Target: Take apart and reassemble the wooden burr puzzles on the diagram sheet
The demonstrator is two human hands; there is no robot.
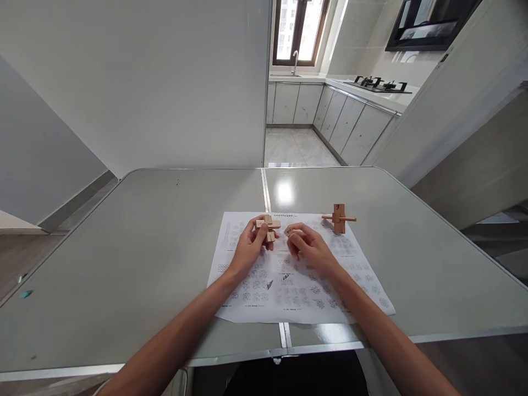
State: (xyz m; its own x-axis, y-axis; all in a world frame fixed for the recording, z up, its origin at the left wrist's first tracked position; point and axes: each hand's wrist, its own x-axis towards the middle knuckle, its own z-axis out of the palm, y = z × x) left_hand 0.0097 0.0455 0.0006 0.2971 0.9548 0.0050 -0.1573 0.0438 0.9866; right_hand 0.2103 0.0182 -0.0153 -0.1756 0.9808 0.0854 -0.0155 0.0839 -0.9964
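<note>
My left hand (pixel 248 247) is closed around a partly assembled wooden cross-shaped puzzle (pixel 269 226), held just above a printed instruction sheet (pixel 297 286). Close beside it, my right hand (pixel 307 246) pinches a small wooden piece (pixel 290 231) between its fingertips. A second wooden puzzle (pixel 339 218), a block with a thin rod through it, stands on the sheet's far right corner, apart from both hands.
The sheet lies on a grey folding table (pixel 144 247) with a seam down its middle. A white wall panel (pixel 165 82) stands behind the table. Beyond it a kitchen with cabinets (pixel 350 121), a hob and a window opens at the back right.
</note>
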